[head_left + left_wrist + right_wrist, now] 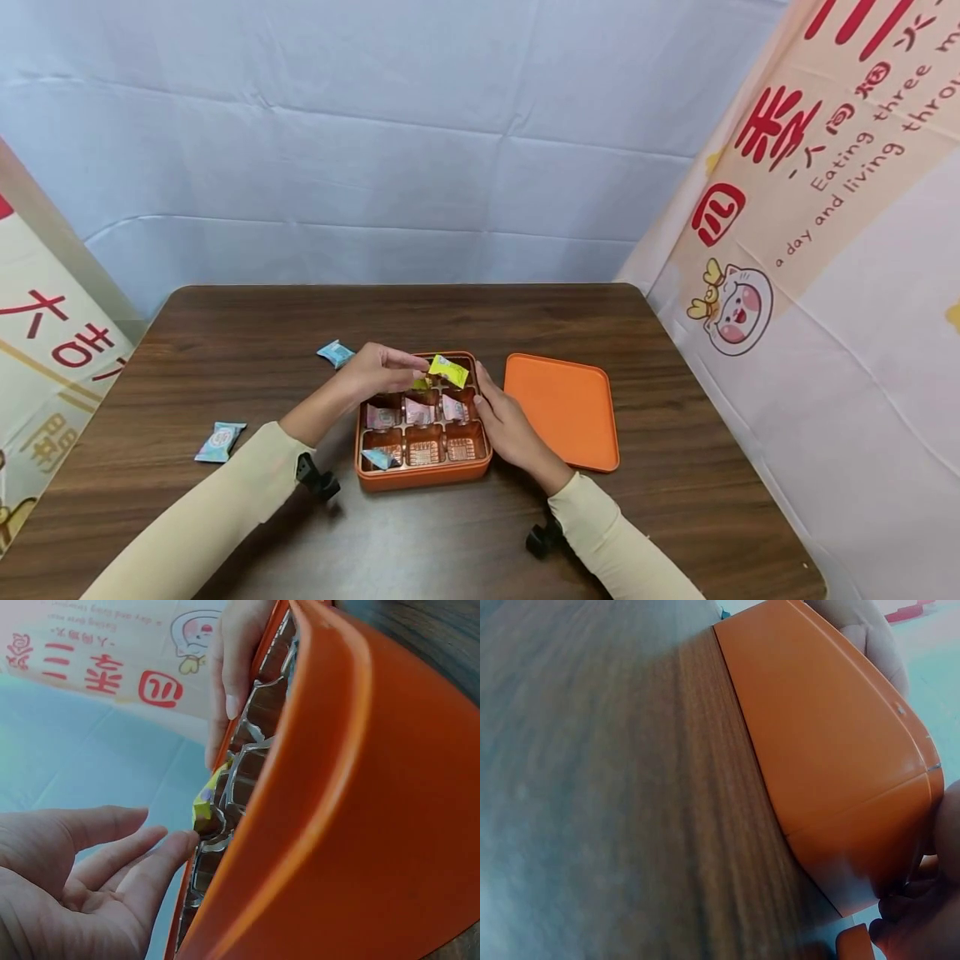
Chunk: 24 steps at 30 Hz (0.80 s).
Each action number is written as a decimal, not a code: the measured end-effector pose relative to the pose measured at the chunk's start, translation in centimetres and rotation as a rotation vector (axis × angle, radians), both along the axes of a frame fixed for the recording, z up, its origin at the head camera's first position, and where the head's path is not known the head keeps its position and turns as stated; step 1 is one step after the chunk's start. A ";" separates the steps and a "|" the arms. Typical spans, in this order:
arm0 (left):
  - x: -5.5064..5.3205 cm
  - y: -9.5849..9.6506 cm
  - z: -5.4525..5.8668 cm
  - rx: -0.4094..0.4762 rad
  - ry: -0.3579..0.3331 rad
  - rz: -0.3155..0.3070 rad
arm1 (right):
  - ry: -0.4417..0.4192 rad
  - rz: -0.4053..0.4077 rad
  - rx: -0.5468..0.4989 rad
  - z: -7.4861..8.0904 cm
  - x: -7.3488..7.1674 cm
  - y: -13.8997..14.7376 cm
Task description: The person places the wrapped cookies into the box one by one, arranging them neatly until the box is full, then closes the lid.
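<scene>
An orange box (423, 476) with a brown compartment tray stands on the table. My left hand (384, 371) is over its back row, palm down. In the left wrist view its fingertips are beside a yellow wrapped candy (204, 808); whether they touch it I cannot tell. This yellow candy (448, 371) lies tilted in the back right, and another yellow piece (421, 383) is partly hidden. My right hand (510, 421) holds the box's right side, fingers along the wall. Pink wrapped candies (418, 412) lie in the middle row, a blue one (379, 458) front left.
The orange lid (562, 412) lies flat to the right of the box. Two blue wrapped candies, one behind (335, 353) and one nearer (221, 442), lie on the wooden table (247, 333) at the left. Cloth hangs behind and beside the table.
</scene>
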<state>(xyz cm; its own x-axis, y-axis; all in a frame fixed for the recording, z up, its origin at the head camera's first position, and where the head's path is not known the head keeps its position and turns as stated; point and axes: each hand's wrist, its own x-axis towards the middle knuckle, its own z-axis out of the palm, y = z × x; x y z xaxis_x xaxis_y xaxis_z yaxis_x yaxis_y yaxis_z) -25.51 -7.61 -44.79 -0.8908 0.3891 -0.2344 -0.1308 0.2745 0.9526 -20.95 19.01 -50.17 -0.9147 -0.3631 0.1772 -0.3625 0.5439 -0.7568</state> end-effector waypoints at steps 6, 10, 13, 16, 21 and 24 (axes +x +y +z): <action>0.6 0.1 0.1 -0.013 -0.006 -0.008 | 0.014 0.008 -0.005 0.0 0.0 0.1; 0.9 0.0 0.1 -0.020 -0.003 -0.014 | 0.002 0.005 0.011 0.0 0.0 0.1; 1.1 -0.2 0.1 -0.015 0.011 -0.016 | -0.001 0.003 0.016 0.0 0.0 0.1; 1.2 -0.3 0.3 -0.040 0.123 -0.006 | 0.006 0.013 0.007 0.0 0.0 0.2; 0.5 0.8 1.2 -0.224 0.482 -0.033 | 0.014 0.018 -0.005 -0.1 0.1 0.2; -0.1 1.8 1.7 -0.298 0.617 -0.102 | 0.010 0.014 -0.007 -0.1 0.1 0.3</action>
